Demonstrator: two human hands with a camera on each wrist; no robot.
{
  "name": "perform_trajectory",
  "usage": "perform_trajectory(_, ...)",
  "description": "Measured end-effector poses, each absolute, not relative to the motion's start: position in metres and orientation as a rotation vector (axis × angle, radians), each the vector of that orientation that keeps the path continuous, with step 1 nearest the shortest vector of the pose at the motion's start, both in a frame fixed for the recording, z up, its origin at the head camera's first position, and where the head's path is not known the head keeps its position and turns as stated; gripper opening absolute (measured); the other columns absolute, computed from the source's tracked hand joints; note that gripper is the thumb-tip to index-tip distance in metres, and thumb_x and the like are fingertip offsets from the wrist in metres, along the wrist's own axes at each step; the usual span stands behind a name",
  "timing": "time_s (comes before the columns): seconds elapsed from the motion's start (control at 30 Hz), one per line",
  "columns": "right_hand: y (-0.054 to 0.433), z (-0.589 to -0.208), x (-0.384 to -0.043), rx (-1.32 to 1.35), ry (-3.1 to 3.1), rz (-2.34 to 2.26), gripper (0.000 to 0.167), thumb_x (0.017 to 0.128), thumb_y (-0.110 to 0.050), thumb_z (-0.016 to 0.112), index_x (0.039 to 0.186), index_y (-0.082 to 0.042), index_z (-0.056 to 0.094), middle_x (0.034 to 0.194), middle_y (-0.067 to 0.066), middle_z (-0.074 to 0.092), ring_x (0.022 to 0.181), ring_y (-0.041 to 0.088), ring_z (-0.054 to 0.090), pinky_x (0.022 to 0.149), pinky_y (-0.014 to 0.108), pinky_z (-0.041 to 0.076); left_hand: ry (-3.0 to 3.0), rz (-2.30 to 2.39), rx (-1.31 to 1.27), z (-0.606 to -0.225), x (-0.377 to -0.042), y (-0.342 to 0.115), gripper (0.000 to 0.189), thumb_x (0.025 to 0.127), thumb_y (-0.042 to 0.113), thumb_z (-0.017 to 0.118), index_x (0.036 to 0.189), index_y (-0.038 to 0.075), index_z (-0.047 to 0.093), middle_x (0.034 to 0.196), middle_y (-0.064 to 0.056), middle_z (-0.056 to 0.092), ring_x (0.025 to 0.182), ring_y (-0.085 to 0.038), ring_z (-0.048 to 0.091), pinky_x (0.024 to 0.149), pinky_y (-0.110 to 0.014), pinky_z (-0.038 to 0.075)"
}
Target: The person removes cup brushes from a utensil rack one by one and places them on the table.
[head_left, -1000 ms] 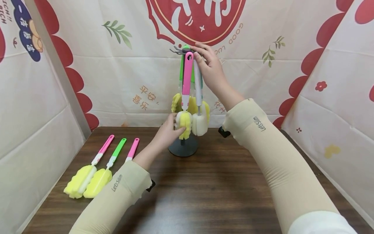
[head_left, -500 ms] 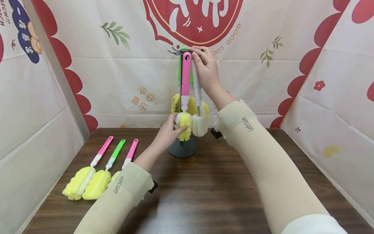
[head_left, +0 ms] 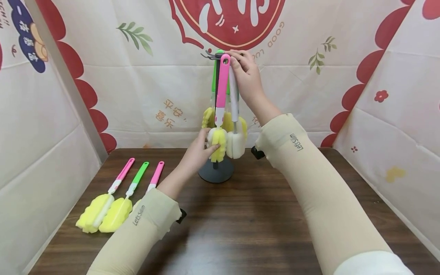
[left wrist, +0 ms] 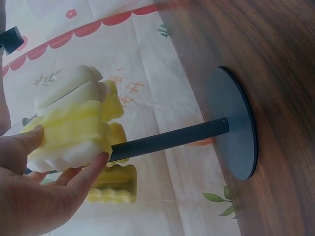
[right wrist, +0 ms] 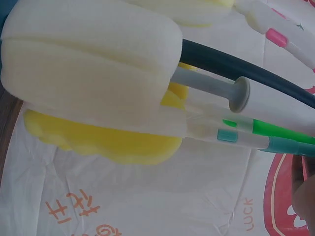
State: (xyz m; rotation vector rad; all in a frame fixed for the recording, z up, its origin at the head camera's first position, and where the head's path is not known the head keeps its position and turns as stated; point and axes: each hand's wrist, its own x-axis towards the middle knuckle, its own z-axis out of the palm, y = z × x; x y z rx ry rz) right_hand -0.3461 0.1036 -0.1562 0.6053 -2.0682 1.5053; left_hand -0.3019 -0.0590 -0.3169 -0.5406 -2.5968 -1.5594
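Both hands on a pink-handled sponge brush (head_left: 221,99) hanging from the stand (head_left: 215,172).

The stand sits at the tabletop's (head_left: 240,229) far edge against the draped cloth walls, with bare wood open in front. The left hand (head_left: 197,154) cups the soft, ridged yellow-and-white sponge head, fingers (left wrist: 86,172) curled around it. The right hand (head_left: 245,76) pinches the smooth handle top at the hook ring. Three more brushes (head_left: 113,198) lie flat, well left.
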Motion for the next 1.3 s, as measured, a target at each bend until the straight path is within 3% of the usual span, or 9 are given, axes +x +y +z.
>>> perform_trajectory(0.23, 0.107, -0.160, -0.365, 0.591, -2.059, 1.500, 0.035, 0.101, -0.024, 0.051, 0.133, -0.012, 0.062, 0.132, -0.001, 0.048, 0.120, 0.006, 0.040, 0.089, 0.027, 0.047, -2.595, -1.537, -0.548, -0.313, -0.299, -0.061, 0.053, 0.095, 0.018, 0.063, 0.139, 0.010, 0.036, 0.129, -0.013, 0.053, 0.111, -0.025, 0.056, 0.089, -0.041, 0.050)
perform_trajectory(0.73, 0.100, -0.155, -0.339, 0.616, -2.017, 1.505, 0.034, 0.102, -0.019, 0.049, 0.131, -0.006, 0.062, 0.130, 0.003, 0.048, 0.118, 0.007, 0.040, 0.089, 0.026, 0.046, -2.576, -1.547, -0.550, -0.314, -0.284, -0.070, 0.056, 0.095, 0.019, 0.063, 0.143, 0.013, 0.034, 0.131, -0.011, 0.052, 0.108, -0.024, 0.056, 0.086, -0.041, 0.050)
perform_trajectory(0.93, 0.100, -0.157, -0.335, 0.622, -1.987, 1.493, 0.034, 0.102, -0.016, 0.047, 0.130, -0.003, 0.061, 0.129, 0.006, 0.048, 0.117, 0.006, 0.040, 0.091, 0.025, 0.044, -2.582, -1.545, -0.522, -0.315, -0.275, -0.076, 0.059, 0.095, 0.022, 0.064, 0.145, 0.019, 0.033, 0.129, -0.011, 0.052, 0.107, -0.024, 0.056, 0.087, -0.042, 0.050)
perform_trajectory(1.3, 0.099, -0.161, -0.334, 0.602, -1.953, 1.482, 0.034, 0.102, -0.016, 0.047, 0.129, -0.001, 0.062, 0.129, 0.006, 0.048, 0.118, 0.007, 0.041, 0.094, 0.022, 0.041, -2.632, -1.562, -0.454, -0.314, -0.255, -0.087, 0.061, 0.094, 0.023, 0.065, 0.145, 0.018, 0.032, 0.123, -0.011, 0.053, 0.108, -0.027, 0.056, 0.087, -0.043, 0.050)
